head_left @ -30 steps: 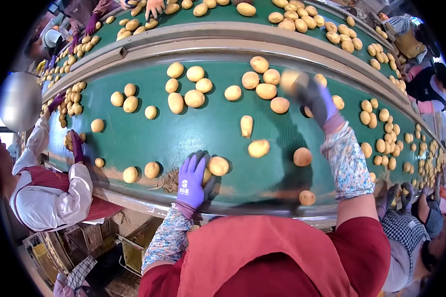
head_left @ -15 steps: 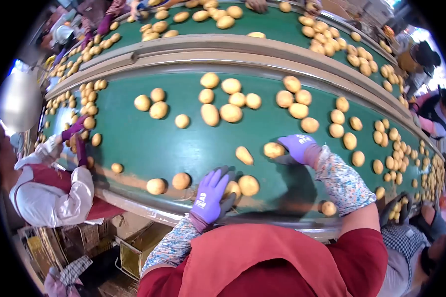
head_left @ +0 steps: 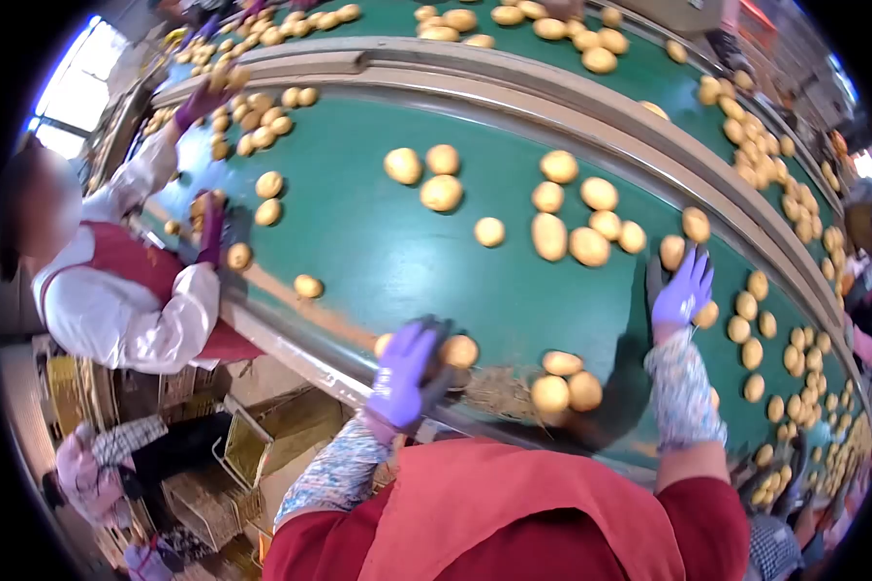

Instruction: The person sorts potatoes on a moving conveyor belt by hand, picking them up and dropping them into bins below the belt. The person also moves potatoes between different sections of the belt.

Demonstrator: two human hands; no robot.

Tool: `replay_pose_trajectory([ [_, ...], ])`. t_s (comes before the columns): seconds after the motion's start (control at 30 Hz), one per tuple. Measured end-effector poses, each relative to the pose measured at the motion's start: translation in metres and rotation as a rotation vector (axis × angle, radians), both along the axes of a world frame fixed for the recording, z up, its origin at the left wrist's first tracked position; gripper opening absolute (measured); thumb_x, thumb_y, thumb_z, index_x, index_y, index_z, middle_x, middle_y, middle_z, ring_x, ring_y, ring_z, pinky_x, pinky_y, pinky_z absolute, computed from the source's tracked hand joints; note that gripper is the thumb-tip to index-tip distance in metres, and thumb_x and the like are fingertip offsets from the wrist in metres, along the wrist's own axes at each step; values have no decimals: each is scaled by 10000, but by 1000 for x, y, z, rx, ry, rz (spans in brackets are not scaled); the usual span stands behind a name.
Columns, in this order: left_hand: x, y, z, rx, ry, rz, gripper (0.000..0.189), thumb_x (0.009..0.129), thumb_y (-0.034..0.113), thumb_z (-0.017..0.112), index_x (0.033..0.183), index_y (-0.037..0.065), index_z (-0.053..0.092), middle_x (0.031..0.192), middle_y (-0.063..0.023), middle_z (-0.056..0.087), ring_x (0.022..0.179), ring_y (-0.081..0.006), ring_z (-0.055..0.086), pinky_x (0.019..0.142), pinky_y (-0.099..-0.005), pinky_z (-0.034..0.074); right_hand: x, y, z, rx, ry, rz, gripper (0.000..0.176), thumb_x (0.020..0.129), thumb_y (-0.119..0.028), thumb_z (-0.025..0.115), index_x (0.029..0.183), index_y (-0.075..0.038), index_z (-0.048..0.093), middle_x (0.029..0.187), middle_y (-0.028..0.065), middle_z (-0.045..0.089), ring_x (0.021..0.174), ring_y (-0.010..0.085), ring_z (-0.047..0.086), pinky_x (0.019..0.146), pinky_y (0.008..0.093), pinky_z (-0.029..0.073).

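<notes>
My left hand [head_left: 404, 376], in a purple glove with dark fingertips, is low over the near edge of the green conveyor belt [head_left: 378, 261], fingers apart. A potato [head_left: 459, 351] lies right at its thumb side, and another potato [head_left: 383, 345] peeks out from behind its outer side. My right hand [head_left: 683, 290], gloved alike, reaches across the belt with fingers stretched out. Its fingertips are at a potato [head_left: 671, 253], with one more potato [head_left: 696, 225] just beyond. Beside its wrist lies a partly hidden potato [head_left: 705, 315]. Three potatoes [head_left: 584, 390] sit together between my hands.
Dry debris [head_left: 506, 392] lies along the belt's near edge. A raised divider [head_left: 513, 82] separates a second belt of potatoes at the back. To the left, a co-worker [head_left: 131, 281] in a maroon apron handles potatoes. Crates [head_left: 247, 450] stand on the floor below. Many potatoes [head_left: 804, 387] crowd the right.
The view has turned leftward. My right hand has left the potato it was at and reached farther across the belt. My left hand stays at the near edge, now beside a different-looking potato group.
</notes>
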State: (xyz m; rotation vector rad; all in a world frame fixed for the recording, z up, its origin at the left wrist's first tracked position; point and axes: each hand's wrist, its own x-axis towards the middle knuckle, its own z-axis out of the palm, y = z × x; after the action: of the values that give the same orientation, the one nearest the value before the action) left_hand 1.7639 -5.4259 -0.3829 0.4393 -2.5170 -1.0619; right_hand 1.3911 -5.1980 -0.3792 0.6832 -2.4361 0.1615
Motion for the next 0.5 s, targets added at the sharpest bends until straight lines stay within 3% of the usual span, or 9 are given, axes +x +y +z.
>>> replay_pose_trajectory([
  [0.03, 5, 0, 2, -10, -27, -34, 543, 833, 196, 744, 1312, 4, 575, 1310, -245, 576, 1199, -456, 554, 1016, -525, 455, 11, 12, -30, 187, 3, -29, 624, 905, -380, 675, 1416, -53, 528, 1412, 231, 554, 1324, 432, 497, 1054, 544, 404],
  [0.13, 10, 19, -33, -113, 176, -184, 542, 774, 243, 751, 1249, 31, 597, 1235, -215, 588, 1172, -428, 557, 975, -513, 469, 106, -29, -28, -180, -251, 556, 614, 862, -102, 723, 1421, 21, 502, 1393, 225, 566, 1321, 423, 503, 1159, 490, 364],
  [0.17, 16, 12, -35, -144, 10, -316, 480, 782, 201, 747, 1214, 47, 606, 1277, -204, 566, 1221, -406, 531, 999, -520, 453, 129, -47, -9, -147, -280, 670, 610, 890, -90, 697, 1440, 46, 473, 1410, 237, 547, 1342, 407, 492, 1163, 481, 365],
  [0.2, 15, 13, -35, -194, 8, -275, 478, 788, 192, 733, 1227, 55, 603, 1292, -196, 563, 1233, -397, 525, 1009, -516, 449, 136, -52, -1, -150, -209, 696, 590, 911, -57, 665, 1455, 45, 461, 1443, 235, 522, 1349, 400, 485, 1172, 463, 356],
  [0.27, 47, -6, -26, -262, -17, -135, 475, 804, 182, 711, 1250, 67, 595, 1312, -182, 558, 1246, -386, 519, 1024, -509, 441, 150, -47, 15, -371, -595, 690, 555, 980, 6, 582, 1499, 52, 394, 1527, 205, 455, 1380, 311, 465, 1178, 409, 338],
  [0.3, 62, -20, -20, -269, -27, -34, 474, 813, 179, 703, 1260, 70, 589, 1318, -174, 556, 1247, -384, 517, 1030, -507, 438, 146, -40, 16, -284, -509, 671, 534, 1030, -69, 557, 1515, 52, 369, 1542, 217, 437, 1399, 304, 447, 1179, 400, 338],
  [0.33, 77, -33, -19, -279, -29, 59, 472, 823, 177, 695, 1270, 74, 584, 1324, -167, 554, 1249, -381, 516, 1035, -505, 434, 132, -12, -8, -320, -693, 554, 512, 1037, -203, 582, 1480, 11, 442, 1457, 174, 521, 1328, 331, 509, 1118, 429, 397],
  [0.4, 119, -55, -37, -294, 30, 265, 499, 823, 179, 705, 1290, 73, 564, 1330, -149, 546, 1238, -358, 526, 1052, -482, 422, 151, 33, -33, -115, -480, 761, 820, 844, -483, 809, 1472, -68, 484, 1443, 170, 554, 1251, 420, 576, 1080, 557, 450],
  [0.5, 100, -11, -22, -233, 33, 369, 495, 834, 183, 705, 1294, 68, 562, 1330, -146, 544, 1234, -345, 531, 1059, -473, 416, 127, 127, -89, 317, 10, 996, 576, 909, -312, 686, 1422, -103, 529, 1373, 219, 583, 1234, 404, 588, 1013, 564, 491],
])
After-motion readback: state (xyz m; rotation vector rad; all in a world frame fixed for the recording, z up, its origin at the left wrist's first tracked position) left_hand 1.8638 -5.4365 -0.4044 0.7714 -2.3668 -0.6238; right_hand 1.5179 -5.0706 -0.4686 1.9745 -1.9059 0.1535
